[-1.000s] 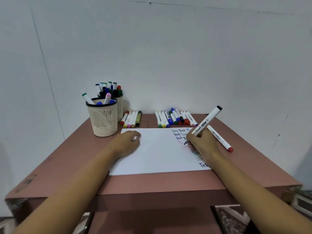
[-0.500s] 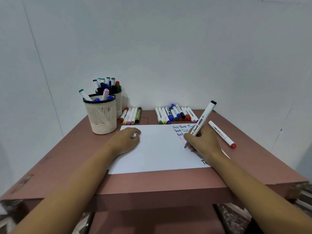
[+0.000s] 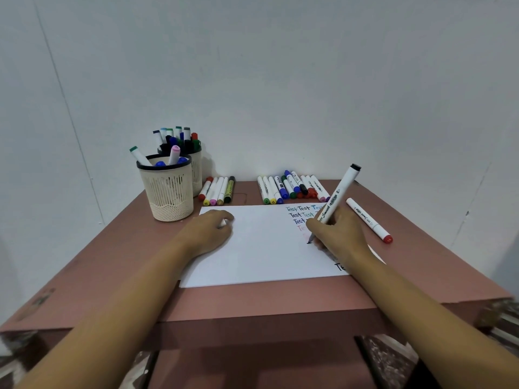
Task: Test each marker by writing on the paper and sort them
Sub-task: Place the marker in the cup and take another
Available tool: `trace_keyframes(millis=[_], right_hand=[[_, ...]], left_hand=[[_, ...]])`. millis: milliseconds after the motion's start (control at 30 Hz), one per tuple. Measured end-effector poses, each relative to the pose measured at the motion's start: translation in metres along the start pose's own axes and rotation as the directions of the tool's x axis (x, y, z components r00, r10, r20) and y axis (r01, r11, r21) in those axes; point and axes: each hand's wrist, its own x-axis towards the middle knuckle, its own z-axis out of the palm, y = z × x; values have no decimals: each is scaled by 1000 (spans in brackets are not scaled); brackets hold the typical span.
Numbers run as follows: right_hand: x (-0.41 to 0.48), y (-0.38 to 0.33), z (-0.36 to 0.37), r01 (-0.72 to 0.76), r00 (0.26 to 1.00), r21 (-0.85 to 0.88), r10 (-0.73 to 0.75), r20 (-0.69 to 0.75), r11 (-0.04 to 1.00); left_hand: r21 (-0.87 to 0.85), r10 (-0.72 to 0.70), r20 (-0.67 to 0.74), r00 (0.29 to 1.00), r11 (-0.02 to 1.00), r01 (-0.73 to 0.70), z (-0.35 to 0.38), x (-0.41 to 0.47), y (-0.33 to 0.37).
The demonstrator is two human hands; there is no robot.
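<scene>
A white sheet of paper (image 3: 264, 248) lies on the pink table (image 3: 252, 301), with several coloured "Test" words at its right side. My right hand (image 3: 337, 234) grips a white marker with a black end (image 3: 338, 195); its tip touches the paper beside a fresh black stroke. My left hand (image 3: 207, 230) rests on the paper's upper left part, fingers loosely curled over something small and white. A white marker with a red cap (image 3: 369, 220) lies to the right of my right hand.
Two cream mesh cups (image 3: 168, 189) holding markers stand at the back left. A small row of markers (image 3: 217, 190) lies beside them, and a larger group of markers (image 3: 292, 188) lies at the back centre against the white wall.
My right hand has moved the marker down the paper and set its tip on the sheet, leaving a black mark. The view has tilted slightly; the left hand stays put.
</scene>
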Motion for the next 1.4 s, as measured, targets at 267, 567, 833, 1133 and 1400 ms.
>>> trace_keyframes(millis=[267,567,833,1133,1400], right_hand=[[1,1,0,0,1000,-4,0,-26,1000],[3,4,1,4,998,-43,-7,-67,999],[3,4,-1,-5,1000,-33,4,-28,999],[2,2,-2,12,993,-72,-20,-114,997],[0,-1,-2,21,994,-93,-31,-101,995]], left_hand=[[-10,2,-4,1000,1000,-2,-1,-1,1],[-4,2,-1,1000,1000,-2,-1,-1,1],[-6,12,-4,1000,1000,-12,-1,-1,1],[-13,20,-10,1000,1000,-20,0,0,1],[-5,16,-2,1000,1000,-16,0,0,-1]])
